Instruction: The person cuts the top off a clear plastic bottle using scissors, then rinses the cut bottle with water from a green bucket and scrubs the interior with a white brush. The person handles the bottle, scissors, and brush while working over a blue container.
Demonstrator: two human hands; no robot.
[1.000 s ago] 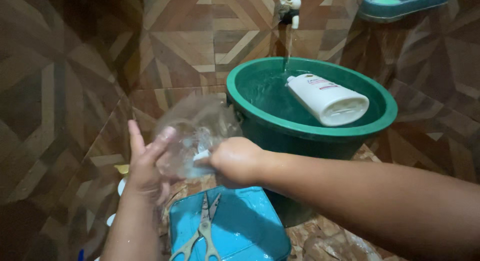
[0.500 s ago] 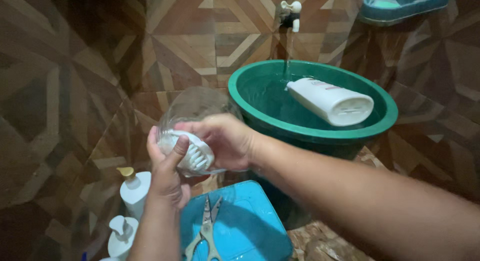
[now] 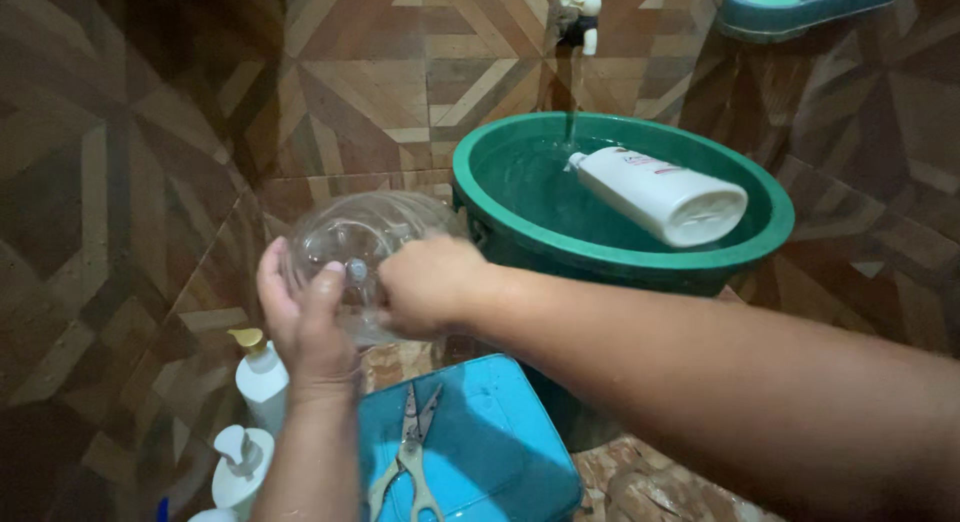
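Note:
My left hand [image 3: 300, 322] cups a clear plastic bottle piece [image 3: 355, 237], rounded like a cut bottle bottom, held above the floor in front of a green basin [image 3: 700, 267]. My right hand [image 3: 430, 282] grips the same clear piece from the right side, fingers curled over it; whether a white brush is still in that hand is hidden. A white bottle [image 3: 655, 194] floats in the basin's water under a running white tap [image 3: 578, 20].
A blue plastic lid [image 3: 490, 452] with scissors [image 3: 410, 452] on it lies below my hands. Two white pump bottles [image 3: 258, 377] stand at lower left. A blue soap shelf [image 3: 800, 4] hangs at upper right. Brown patterned tiles cover wall and floor.
The white brush seen half a second ago is out of sight. Both hands turned the clear piece, and its rounded base now faces me.

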